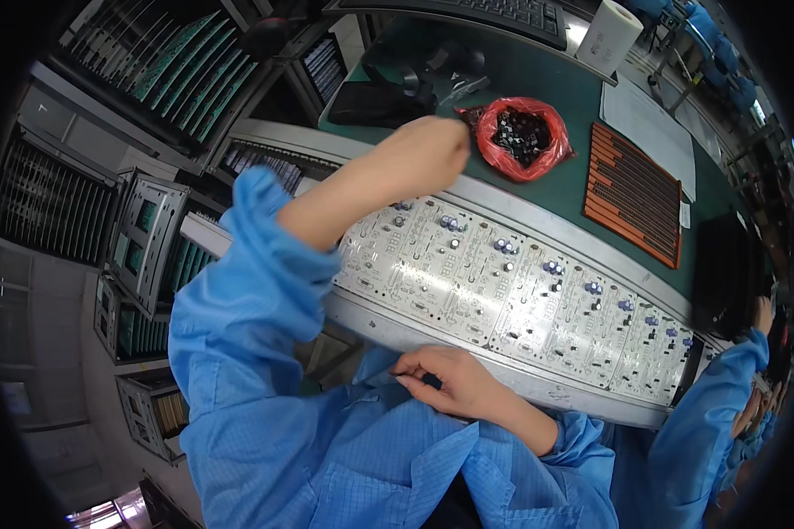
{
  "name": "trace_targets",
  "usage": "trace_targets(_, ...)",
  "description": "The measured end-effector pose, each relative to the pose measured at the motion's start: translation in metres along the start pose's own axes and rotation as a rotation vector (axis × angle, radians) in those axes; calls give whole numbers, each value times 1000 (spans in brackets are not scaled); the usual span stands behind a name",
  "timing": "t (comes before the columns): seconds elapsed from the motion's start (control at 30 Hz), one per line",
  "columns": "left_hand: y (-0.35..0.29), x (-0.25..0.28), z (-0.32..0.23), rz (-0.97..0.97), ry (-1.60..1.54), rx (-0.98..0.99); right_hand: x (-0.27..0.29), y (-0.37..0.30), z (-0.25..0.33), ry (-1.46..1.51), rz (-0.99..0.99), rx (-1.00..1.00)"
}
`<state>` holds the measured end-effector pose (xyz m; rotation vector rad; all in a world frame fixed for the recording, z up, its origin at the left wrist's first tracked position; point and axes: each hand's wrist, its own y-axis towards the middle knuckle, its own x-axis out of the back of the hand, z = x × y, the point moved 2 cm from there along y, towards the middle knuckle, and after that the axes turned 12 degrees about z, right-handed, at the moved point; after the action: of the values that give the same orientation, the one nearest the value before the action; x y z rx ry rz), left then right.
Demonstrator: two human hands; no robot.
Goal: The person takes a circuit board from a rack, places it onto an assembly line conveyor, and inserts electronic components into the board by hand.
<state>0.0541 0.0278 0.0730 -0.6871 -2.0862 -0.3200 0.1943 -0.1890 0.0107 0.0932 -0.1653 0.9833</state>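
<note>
My left hand (pixel 430 154) is stretched over the far rail, beside a red plastic bag (pixel 551 160) of small black parts (pixel 520 137). Its fingers curl down into a closed shape, and whatever they hold is hidden beneath the hand. Close to my body, on the near side of the rail, my right hand (pixel 454 379) is bent with thumb and forefinger pinched together. What sits between those fingertips is too small to make out. Between the two hands runs a row of pale circuit boards (pixel 476 273) fitted with blue and black components.
Metal rails (pixel 547 379) border the boards. Behind them a green mat (pixel 547 207) carries an orange slotted tray (pixel 631 194), a paper sheet (pixel 653 123) and a black pouch (pixel 379 101). Racks of boards (pixel 181 79) stand left. At right a co-worker's sleeve (pixel 706 397) reaches in.
</note>
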Motion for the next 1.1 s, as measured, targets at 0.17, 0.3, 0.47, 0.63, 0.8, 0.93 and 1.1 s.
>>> trace_targets(0.17,85,-31,-2,-134,483,-76,-2,-2,-3,-9,-24,23)
trace_targets(0.3,109,-41,0,-74,673,0,-4,-4,-4,-1,-24,18)
trace_targets(0.47,114,-39,-12,-15,644,10,-3,-5,-6,-19,-38,22)
trace_targets(0.63,124,-33,6,-37,626,2,-1,-4,-6,68,-15,0)
trace_targets(0.8,116,-22,-3,-214,276,29,7,-16,4,268,-115,-127)
trace_targets(0.93,88,2,-1,-151,55,-91,40,-35,29,90,-273,-265)
trace_targets(1.1,96,-12,16,-284,80,-166,104,-41,28,-730,-521,-298)
